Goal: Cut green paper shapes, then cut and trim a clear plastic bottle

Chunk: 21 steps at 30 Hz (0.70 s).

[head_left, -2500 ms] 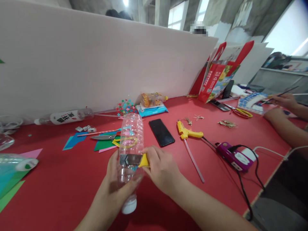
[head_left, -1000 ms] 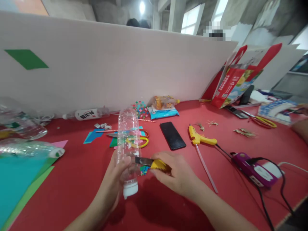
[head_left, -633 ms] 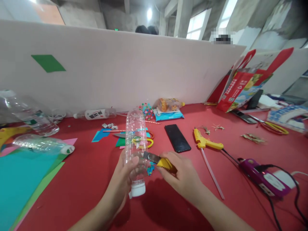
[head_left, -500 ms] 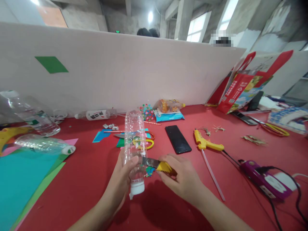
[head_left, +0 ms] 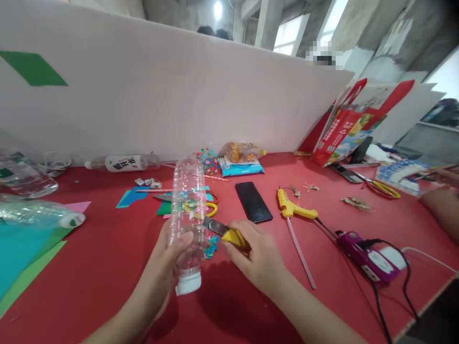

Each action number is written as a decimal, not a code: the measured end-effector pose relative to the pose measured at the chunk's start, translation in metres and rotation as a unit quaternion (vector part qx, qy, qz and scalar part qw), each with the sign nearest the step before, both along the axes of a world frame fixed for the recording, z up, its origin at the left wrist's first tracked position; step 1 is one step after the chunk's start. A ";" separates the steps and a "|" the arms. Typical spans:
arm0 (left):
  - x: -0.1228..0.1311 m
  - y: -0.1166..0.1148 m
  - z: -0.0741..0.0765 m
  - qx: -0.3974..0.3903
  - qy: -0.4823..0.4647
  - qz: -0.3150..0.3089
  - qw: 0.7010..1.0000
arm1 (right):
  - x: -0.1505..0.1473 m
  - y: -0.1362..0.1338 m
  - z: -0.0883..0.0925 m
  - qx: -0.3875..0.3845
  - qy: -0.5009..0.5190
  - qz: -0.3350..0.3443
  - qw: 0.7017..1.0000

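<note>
My left hand (head_left: 168,253) is wrapped round a clear plastic bottle (head_left: 188,191), which is tilted with its white cap toward me. In my right hand (head_left: 253,251) is a yellow utility knife (head_left: 234,238), its blade pointing left at the bottle's right side. Whether the blade tip touches the plastic I cannot tell. Beyond the bottle, partly seen through it, lie scissors (head_left: 211,210) with red and yellow handles. Small blue and green paper bits (head_left: 211,246) lie on the table below the blade.
On the red table (head_left: 118,267) are a black phone (head_left: 254,202), a yellow glue gun (head_left: 296,209) and a purple power strip (head_left: 369,258) with cables. More bottles (head_left: 124,163) and coloured paper (head_left: 25,258) lie left. A red bag (head_left: 344,134) stands back right; another person's arm (head_left: 439,205) is at far right.
The view has turned a little to the right. The knife blade has shifted away from my left thumb, higher along the bottle. Another person's arm has come into view at the right.
</note>
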State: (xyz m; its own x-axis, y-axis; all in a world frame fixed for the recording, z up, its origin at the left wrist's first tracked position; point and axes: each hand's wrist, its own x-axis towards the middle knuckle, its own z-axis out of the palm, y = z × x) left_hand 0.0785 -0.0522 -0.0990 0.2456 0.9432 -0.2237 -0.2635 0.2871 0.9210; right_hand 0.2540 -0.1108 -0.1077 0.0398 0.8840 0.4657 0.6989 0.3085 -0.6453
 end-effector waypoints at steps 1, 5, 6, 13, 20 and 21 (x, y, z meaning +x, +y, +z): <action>0.000 0.000 0.001 -0.004 -0.001 0.001 1.000 | 0.000 0.000 0.001 0.011 0.001 0.010 1.000; 0.001 0.000 0.003 0.005 0.007 0.012 1.000 | -0.001 -0.001 0.001 0.004 -0.025 0.046 0.999; 0.001 -0.001 0.003 0.007 0.010 0.013 1.000 | -0.001 -0.001 0.000 -0.004 -0.029 0.047 0.998; -0.001 -0.002 -0.001 0.037 0.029 0.021 0.999 | -0.003 -0.002 -0.001 -0.027 -0.030 0.045 0.998; -0.001 -0.001 -0.002 0.020 0.003 0.006 1.000 | -0.006 -0.001 0.001 -0.036 0.105 -0.010 0.994; -0.001 -0.002 -0.002 0.012 0.002 -0.001 1.000 | -0.008 -0.001 0.003 -0.038 0.147 -0.014 0.988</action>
State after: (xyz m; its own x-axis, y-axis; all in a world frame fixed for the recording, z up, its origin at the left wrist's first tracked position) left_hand 0.0775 -0.0538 -0.1011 0.2462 0.9478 -0.2026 -0.2596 0.2659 0.9284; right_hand 0.2462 -0.1114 -0.1048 0.1880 0.9129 0.3623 0.4850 0.2345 -0.8425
